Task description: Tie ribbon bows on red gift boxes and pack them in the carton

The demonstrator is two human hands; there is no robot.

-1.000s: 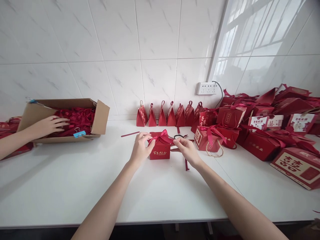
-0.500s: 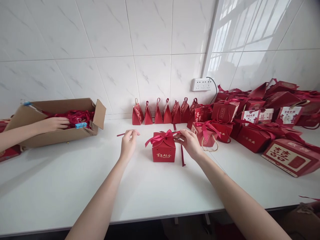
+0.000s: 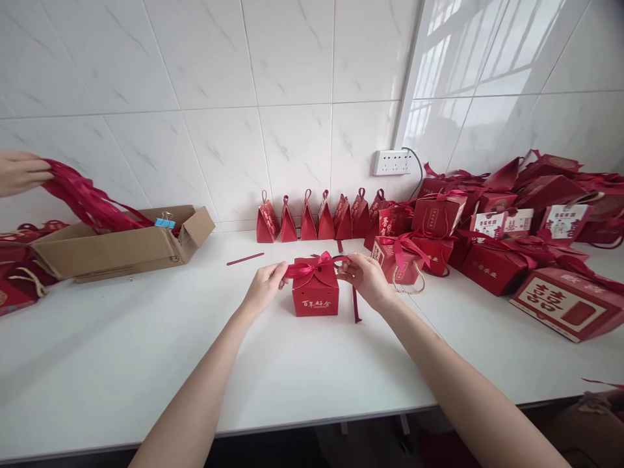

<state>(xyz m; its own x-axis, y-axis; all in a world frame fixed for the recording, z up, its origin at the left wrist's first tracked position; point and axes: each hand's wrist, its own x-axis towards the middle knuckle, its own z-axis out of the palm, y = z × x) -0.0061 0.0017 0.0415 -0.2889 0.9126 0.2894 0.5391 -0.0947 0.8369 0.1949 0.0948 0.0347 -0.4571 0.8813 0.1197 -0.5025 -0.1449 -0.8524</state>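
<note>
A small red gift box (image 3: pixel 315 302) with gold lettering stands upright on the white table, a red ribbon (image 3: pixel 319 260) tied in a bow on its top. My left hand (image 3: pixel 266 284) is closed, pinching the ribbon's left end beside the box. On the other side, my right hand (image 3: pixel 366 275) pinches the right end, pulled out just past the box's edge. Beside the box, below my right hand, a dark red strip (image 3: pixel 356 305) lies on the table. Another thin strip (image 3: pixel 245 259) rests further back, left of the box.
A co-worker's hand (image 3: pixel 22 174) lifts a bundle of red ribbons (image 3: pixel 82 192) over a cardboard box (image 3: pixel 117 250) with a blue binder clip (image 3: pixel 165 221). Small triangular red boxes (image 3: pixel 308 224) line the wall. Many red gift boxes (image 3: pixel 497 263) are piled at right.
My left hand let go of the bow, moved left, then came back and took the ribbon's left end. My right hand kept its end. The co-worker's hand raised ribbons from the cardboard box.
</note>
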